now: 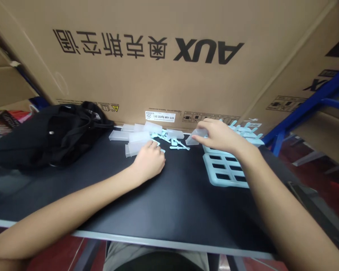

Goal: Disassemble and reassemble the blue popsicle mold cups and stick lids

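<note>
My right hand (217, 133) grips a translucent plastic popsicle mold cup (198, 136), tilted above the table beside the light blue mold rack (214, 177). That rack has rectangular slots, partly covered by my right forearm. Light blue popsicle sticks (245, 131) sit at its far end. My left hand (150, 160) is closed low over the table, its fingertips hidden; light blue bits show beside it, and what it holds is unclear. Against it lies a pile of translucent mold cups (138, 137). Several loose light blue sticks (179, 146) lie between my hands.
A large cardboard box (147, 82) with upside-down print stands along the back of the black table (169, 210). On the left lies a black bag (45, 135). A blue metal frame (307, 98) rises at the right.
</note>
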Available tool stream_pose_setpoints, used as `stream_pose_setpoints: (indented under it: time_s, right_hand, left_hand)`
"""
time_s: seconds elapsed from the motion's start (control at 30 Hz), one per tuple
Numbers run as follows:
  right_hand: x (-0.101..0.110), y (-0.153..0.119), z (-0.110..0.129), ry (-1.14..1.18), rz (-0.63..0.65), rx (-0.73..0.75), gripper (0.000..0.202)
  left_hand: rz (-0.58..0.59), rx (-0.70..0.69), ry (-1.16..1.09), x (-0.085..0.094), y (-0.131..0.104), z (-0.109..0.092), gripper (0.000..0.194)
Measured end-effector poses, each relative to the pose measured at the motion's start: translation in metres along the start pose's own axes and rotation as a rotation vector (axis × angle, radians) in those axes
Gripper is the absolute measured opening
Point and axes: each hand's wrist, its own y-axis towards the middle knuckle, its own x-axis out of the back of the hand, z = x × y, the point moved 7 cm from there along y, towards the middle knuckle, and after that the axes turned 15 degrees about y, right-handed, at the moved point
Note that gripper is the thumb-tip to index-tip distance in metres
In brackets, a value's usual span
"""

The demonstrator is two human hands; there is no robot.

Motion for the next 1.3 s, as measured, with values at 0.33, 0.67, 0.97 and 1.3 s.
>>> stream_pose_setpoints:
  time_s: [0.33, 0.67, 0.97, 1.3]
  right_hand:
    - [-0.009, -0.038, 0.016, 0.219, -0.163, 0.05, 0.028]
    - [-0.015, -0.055, 0.037, 0.508, -0.098, 0.193, 0.024]
    - [-0.039, -0.051, 0.052, 0.496, 0.037, 0.228, 0.021]
    - [-0.046, -0.051, 0.056, 0.444, 0.033, 0.24, 0.028]
  left_hand:
    - [-0.001, -0.193, -0.552, 0.008, -0.024, -0.034, 0.033]
    - [0.079, -0.024, -1.029, -0.021, -0.018, -0.018, 0.036]
    - [0.071, 0.021, -1.174, -0.03, -0.015, -0.015, 0.041]
    - [0.045, 0.04, -1.215, -0.032, -0.015, -0.012, 0.041]
